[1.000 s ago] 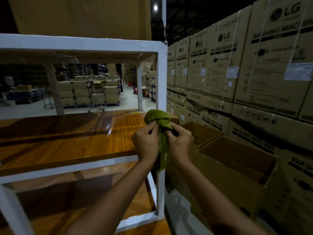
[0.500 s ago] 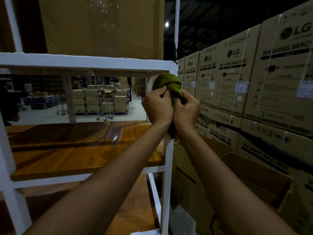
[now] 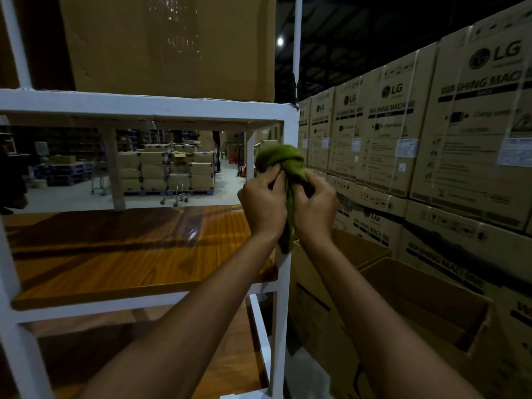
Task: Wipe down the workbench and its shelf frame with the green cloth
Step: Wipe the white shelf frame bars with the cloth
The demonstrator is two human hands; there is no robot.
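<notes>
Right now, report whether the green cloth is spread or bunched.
Bunched: the green cloth is wadded over the frame post, gripped by left hand and right hand.

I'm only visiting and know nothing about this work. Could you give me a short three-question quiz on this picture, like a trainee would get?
1. True or false: the left hand and the right hand both have a grip on the green cloth.
2. Where is the cloth? A. against the white corner post of the shelf frame; B. flat on the wooden shelf; C. inside an open box.
3. Fill in: the stacked boxes on the right read "LG washing ___".

Key: 1 true; 2 A; 3 machine.
</notes>
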